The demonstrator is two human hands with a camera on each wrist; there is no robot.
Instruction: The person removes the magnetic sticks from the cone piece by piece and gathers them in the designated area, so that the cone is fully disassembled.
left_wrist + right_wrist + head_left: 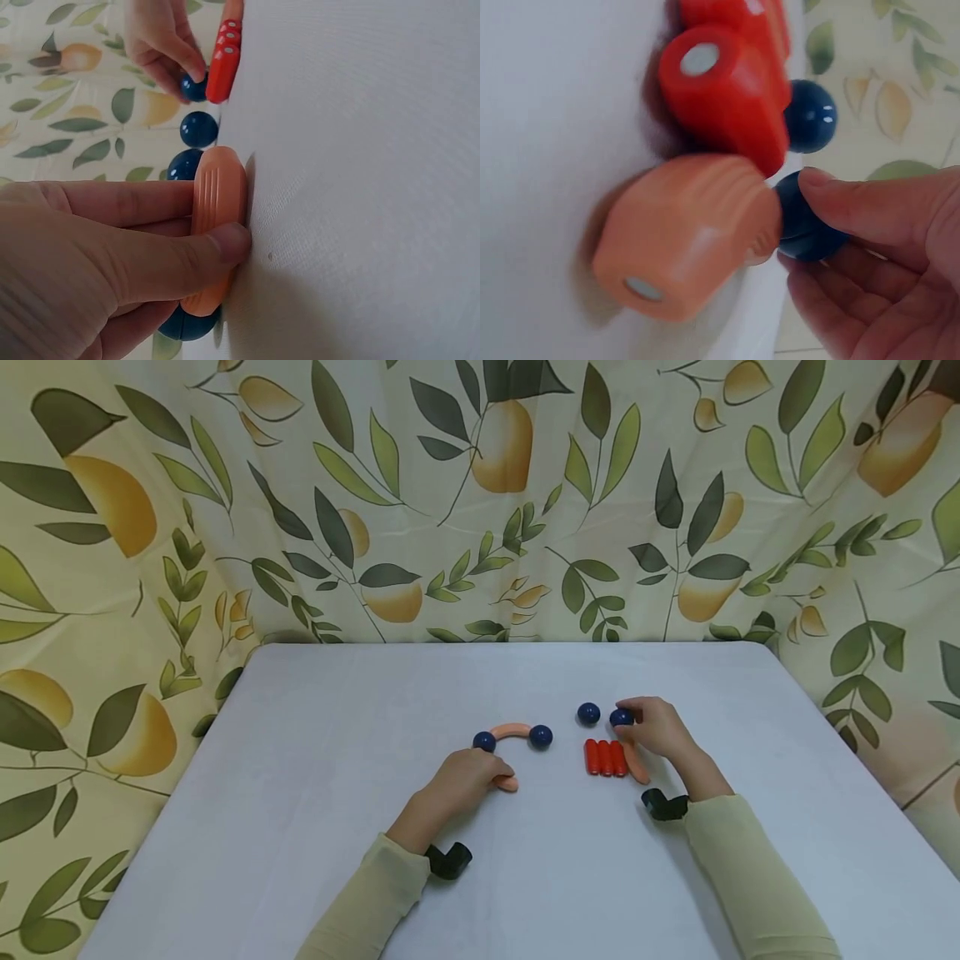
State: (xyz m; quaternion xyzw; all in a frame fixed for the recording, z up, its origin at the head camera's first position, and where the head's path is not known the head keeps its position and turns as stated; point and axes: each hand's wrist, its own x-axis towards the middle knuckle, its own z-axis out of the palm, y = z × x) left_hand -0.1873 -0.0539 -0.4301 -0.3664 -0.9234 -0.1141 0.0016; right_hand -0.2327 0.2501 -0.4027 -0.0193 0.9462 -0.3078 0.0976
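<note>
Over white table (330, 718), left hand (459, 783) and right hand (658, 727) both pinching: left around an orange bar (217, 187), spread only to its thickness; right, beyond red sticks (606, 758), around a blue ball (620, 717). Likely light, stiff, smooth; best to grasp bar mid-length, ball across its middle against rolling. In right wrist view, not head view: pale disc (700, 58) on stick end.

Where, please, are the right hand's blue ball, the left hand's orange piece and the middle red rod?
Blue ball (801, 225): right wrist view, its uncovered side.
Orange piece (214, 196): left wrist view, its ribbed face.
Middle red rod (605, 758): head view, its mid-length.
</note>
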